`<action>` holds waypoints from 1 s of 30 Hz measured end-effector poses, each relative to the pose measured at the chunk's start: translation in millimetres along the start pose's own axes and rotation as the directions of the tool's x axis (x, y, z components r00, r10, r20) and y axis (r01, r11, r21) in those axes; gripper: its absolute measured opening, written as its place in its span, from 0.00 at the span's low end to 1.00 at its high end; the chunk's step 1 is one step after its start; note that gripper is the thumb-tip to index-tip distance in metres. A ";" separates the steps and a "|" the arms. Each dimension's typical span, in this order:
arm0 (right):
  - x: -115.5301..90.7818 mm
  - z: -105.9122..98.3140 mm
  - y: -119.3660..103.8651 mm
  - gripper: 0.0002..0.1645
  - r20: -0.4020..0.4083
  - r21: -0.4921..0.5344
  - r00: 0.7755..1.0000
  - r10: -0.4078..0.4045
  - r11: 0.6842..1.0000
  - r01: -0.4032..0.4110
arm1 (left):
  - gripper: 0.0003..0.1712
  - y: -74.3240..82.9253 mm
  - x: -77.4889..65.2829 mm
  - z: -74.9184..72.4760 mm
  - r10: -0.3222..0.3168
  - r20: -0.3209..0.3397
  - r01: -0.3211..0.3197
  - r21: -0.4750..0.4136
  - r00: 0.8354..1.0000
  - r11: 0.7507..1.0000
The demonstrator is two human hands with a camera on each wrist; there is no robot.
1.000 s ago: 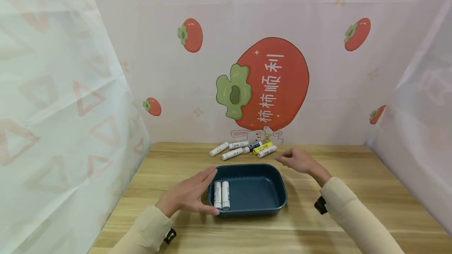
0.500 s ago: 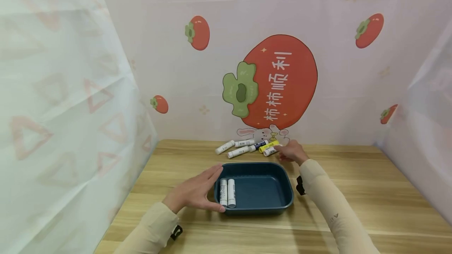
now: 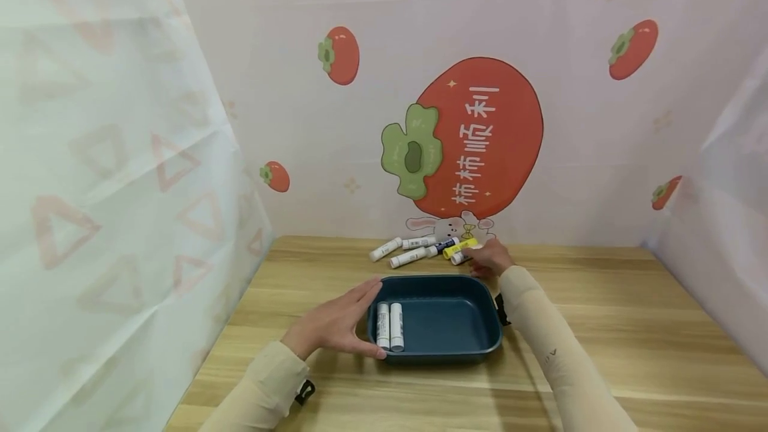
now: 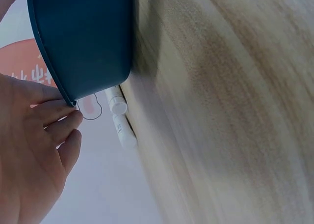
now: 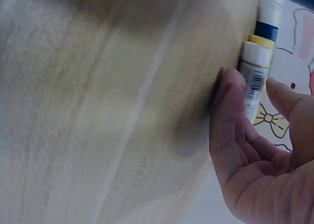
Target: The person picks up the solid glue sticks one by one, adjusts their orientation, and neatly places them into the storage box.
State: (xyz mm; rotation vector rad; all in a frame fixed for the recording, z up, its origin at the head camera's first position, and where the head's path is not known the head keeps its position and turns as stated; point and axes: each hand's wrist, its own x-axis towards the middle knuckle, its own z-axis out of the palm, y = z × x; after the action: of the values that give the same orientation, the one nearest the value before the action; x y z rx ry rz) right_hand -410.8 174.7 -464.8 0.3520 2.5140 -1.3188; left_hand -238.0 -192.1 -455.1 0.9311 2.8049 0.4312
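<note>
A dark teal tray (image 3: 441, 357) stands on the wooden table, with two white glue sticks, one (image 3: 383, 329) beside the other (image 3: 397, 327), upright in view along its left end. My left hand (image 3: 336, 327) spans that end, fingertips at the far rim and thumb at the near corner, fingers mostly straight. Behind the tray my right hand (image 3: 493, 259) pinches a white glue stick (image 5: 254, 76) between thumb and fingers; it lies against a yellow glue stick (image 3: 460, 249). In the right wrist view the other fingers curl beneath the thumb.
To the left of the yellow stick lie a dark blue glue stick (image 3: 444, 247) and several white ones, including a near one (image 3: 408, 258) and a leftmost one (image 3: 386, 249). A persimmon-printed backdrop (image 3: 336, 212) rises at the table's back edge; a pale curtain (image 3: 120, 219) hangs left.
My right hand has moved left and forward, from beside the row of glue sticks onto the rightmost white one. My left hand stays at the tray; the head view has shifted slightly.
</note>
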 end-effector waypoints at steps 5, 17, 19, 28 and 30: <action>-0.9 -0.4 -1.2 0.33 -0.025 0.026 0.999 0.042 0.999 -0.041 | 0.75 0.2 1.4 -1.1 0.000 -0.003 0.000 0.001 1.000 1.000; -10.2 -8.4 -7.1 0.41 -0.029 -0.110 0.999 0.044 0.993 -0.047 | 0.75 0.0 1.7 -1.1 0.003 0.007 -0.003 0.003 1.000 1.000; -7.3 -6.1 -4.4 0.38 -0.050 -0.122 0.998 0.050 0.991 -0.055 | 0.75 0.5 1.7 -1.2 0.004 0.009 -0.004 0.001 1.000 1.000; -9.6 -12.9 -6.7 0.18 -0.056 -0.208 0.997 0.046 0.976 -0.057 | 0.75 0.0 0.9 -1.9 0.002 0.014 -0.002 -0.008 1.000 1.000; -12.8 -18.5 -6.4 0.19 -0.040 -0.225 0.999 0.035 0.974 -0.043 | 0.75 -0.4 1.4 -2.7 0.004 0.015 -0.004 -0.001 1.000 1.000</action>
State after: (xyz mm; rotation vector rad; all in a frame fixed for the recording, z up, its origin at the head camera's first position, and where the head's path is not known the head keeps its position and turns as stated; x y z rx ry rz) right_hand -403.5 185.4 -445.3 0.3760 2.6377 -1.0069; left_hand -239.9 -192.1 -452.8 0.9360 2.7896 0.4243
